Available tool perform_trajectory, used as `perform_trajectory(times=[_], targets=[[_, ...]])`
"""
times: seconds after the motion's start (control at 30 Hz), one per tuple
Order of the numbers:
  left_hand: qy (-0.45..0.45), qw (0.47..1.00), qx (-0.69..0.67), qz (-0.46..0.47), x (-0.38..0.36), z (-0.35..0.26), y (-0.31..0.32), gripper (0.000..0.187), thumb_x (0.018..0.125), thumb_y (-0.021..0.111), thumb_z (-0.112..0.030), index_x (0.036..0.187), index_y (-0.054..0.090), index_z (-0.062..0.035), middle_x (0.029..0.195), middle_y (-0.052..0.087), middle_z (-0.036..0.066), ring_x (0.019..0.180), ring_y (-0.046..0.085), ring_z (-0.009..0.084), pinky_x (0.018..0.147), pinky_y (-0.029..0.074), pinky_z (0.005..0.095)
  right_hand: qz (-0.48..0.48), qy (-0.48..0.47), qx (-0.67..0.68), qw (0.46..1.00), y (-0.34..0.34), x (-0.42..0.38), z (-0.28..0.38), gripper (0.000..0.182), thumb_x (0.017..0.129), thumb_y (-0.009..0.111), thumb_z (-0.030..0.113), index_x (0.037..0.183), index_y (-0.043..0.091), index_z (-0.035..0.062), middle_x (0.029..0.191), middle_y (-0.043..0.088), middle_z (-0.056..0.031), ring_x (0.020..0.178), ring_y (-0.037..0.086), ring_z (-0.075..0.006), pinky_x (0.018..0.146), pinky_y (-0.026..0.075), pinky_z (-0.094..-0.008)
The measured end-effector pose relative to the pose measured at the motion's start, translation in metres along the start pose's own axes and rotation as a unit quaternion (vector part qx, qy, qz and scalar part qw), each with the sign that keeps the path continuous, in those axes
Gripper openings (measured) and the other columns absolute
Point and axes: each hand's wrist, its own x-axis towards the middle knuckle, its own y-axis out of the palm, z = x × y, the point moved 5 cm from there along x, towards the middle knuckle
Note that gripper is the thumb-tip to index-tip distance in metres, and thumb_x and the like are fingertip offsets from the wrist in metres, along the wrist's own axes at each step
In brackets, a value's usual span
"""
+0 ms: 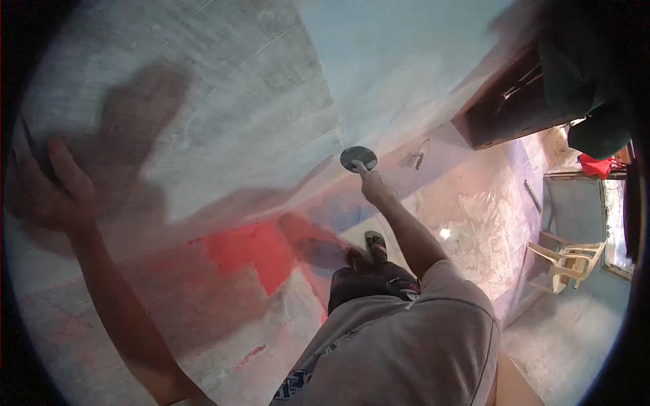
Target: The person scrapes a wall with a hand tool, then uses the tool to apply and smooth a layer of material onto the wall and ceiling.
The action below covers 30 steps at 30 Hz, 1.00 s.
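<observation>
My right hand [370, 181] grips a dark round disc [357, 159] by its near edge, with fingers over its face. The disc is close to the pale wall [271, 115], beside a vertical seam; whether it touches cannot be told. At the far left, my left hand [57, 193] is raised near the wall in dim light. Its fingers are bent around a thin dark object [29, 139], seen edge-on and too dark to identify. Shadows of my head and arm fall on the wall between my hands.
Red paint [254, 254] marks the surface below the wall. My sandalled foot [375, 247] stands on a pale patch. A wire-like item [420, 155] lies beyond the disc. At the right are a cream plastic chair [572, 260], a dark cabinet-like piece [504, 101] and a red cloth [596, 166].
</observation>
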Motion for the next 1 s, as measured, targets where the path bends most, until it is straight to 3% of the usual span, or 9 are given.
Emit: perform_trajectory(times=[0.07, 0.2, 0.5, 0.67, 0.7, 0.8, 0.93, 0.97, 1.0], targets=[[0.003, 1.000, -0.006, -0.011, 0.004, -0.006, 0.000, 0.054, 0.103, 0.056, -0.042, 0.134, 0.065, 0.0005, 0.125, 0.071, 0.021, 0.107, 0.072, 0.0349, 0.089, 0.056, 0.0408, -0.035, -0.003, 0.007, 0.999, 0.018, 0.008, -0.016, 0.047, 0.104, 0.037, 0.015, 0.149, 0.045, 0.0279, 0.113, 0.069, -0.0264, 0.101, 0.070, -0.0461, 0.086, 0.056, -0.0581], [0.002, 1.000, -0.023, -0.007, -0.006, 0.003, 0.008, 0.050, 0.103, 0.056, -0.043, 0.125, 0.069, -0.0004, 0.116, 0.073, 0.018, 0.099, 0.073, 0.0334, 0.083, 0.057, 0.0410, 0.019, -0.020, -0.036, 0.999, 0.027, 0.016, -0.030, 0.048, 0.105, 0.036, 0.016, 0.151, 0.045, 0.0287, 0.113, 0.070, -0.0260, 0.102, 0.071, -0.0441, 0.086, 0.057, -0.0571], [0.018, 0.998, -0.051, -0.013, -0.018, 0.026, 0.019, 0.046, 0.102, 0.058, -0.043, 0.105, 0.079, -0.0025, 0.096, 0.079, 0.013, 0.080, 0.075, 0.0300, 0.071, 0.057, 0.0414, -0.002, -0.009, -0.013, 1.000, 0.041, 0.033, -0.027, 0.047, 0.104, 0.039, 0.014, 0.148, 0.049, 0.0277, 0.111, 0.070, -0.0252, 0.104, 0.070, -0.0438, 0.087, 0.056, -0.0558], [0.036, 0.998, -0.045, 0.003, -0.022, 0.040, 0.030, 0.044, 0.103, 0.057, -0.041, 0.104, 0.080, -0.0044, 0.093, 0.079, 0.012, 0.075, 0.075, 0.0291, 0.068, 0.057, 0.0389, -0.032, 0.000, 0.019, 0.999, 0.046, 0.025, -0.028, 0.059, 0.099, 0.044, 0.006, 0.152, 0.044, 0.0306, 0.112, 0.069, -0.0279, 0.106, 0.068, -0.0455, 0.086, 0.056, -0.0571], [0.042, 0.998, -0.041, 0.009, -0.025, 0.043, 0.030, 0.043, 0.103, 0.056, -0.041, 0.104, 0.080, -0.0049, 0.093, 0.079, 0.011, 0.074, 0.075, 0.0288, 0.068, 0.057, 0.0384, 0.021, 0.027, 0.020, 0.999, 0.044, 0.028, -0.030, 0.059, 0.099, 0.043, 0.006, 0.152, 0.044, 0.0307, 0.111, 0.069, -0.0274, 0.105, 0.069, -0.0458, 0.087, 0.056, -0.0572], [0.071, 0.997, -0.004, 0.004, -0.037, 0.045, 0.027, 0.041, 0.103, 0.056, -0.039, 0.103, 0.080, -0.0061, 0.092, 0.079, 0.011, 0.073, 0.074, 0.0286, 0.066, 0.056, 0.0384, 0.024, 0.013, -0.022, 0.999, 0.044, 0.029, -0.028, 0.047, 0.104, 0.038, 0.016, 0.149, 0.049, 0.0273, 0.118, 0.068, -0.0256, 0.105, 0.069, -0.0439, 0.090, 0.056, -0.0549], [0.113, 0.992, 0.049, -0.026, -0.042, 0.044, 0.028, 0.038, 0.103, 0.056, -0.036, 0.102, 0.080, -0.0073, 0.091, 0.079, 0.012, 0.072, 0.074, 0.0289, 0.065, 0.056, 0.0399, 0.042, 0.040, 0.049, 0.997, 0.035, 0.011, -0.013, 0.058, 0.100, 0.042, 0.008, 0.153, 0.043, 0.0331, 0.117, 0.068, -0.0277, 0.107, 0.069, -0.0454, 0.089, 0.055, -0.0587], [0.113, 0.992, 0.052, -0.033, -0.040, 0.041, 0.027, 0.038, 0.103, 0.055, -0.036, 0.102, 0.080, -0.0074, 0.091, 0.079, 0.012, 0.072, 0.074, 0.0292, 0.065, 0.056, 0.0402, -0.043, -0.010, 0.039, 0.998, 0.046, 0.021, -0.023, 0.061, 0.100, 0.041, 0.008, 0.155, 0.041, 0.0349, 0.117, 0.068, -0.0285, 0.105, 0.069, -0.0461, 0.090, 0.055, -0.0592], [0.100, 0.994, 0.039, -0.036, -0.034, 0.034, 0.024, 0.038, 0.103, 0.055, -0.036, 0.101, 0.080, -0.0071, 0.090, 0.078, 0.012, 0.072, 0.074, 0.0299, 0.065, 0.056, 0.0407, -0.019, 0.001, 0.031, 0.999, 0.048, 0.021, -0.029, 0.062, 0.100, 0.041, 0.008, 0.155, 0.040, 0.0350, 0.117, 0.068, -0.0285, 0.105, 0.069, -0.0461, 0.090, 0.055, -0.0594]])
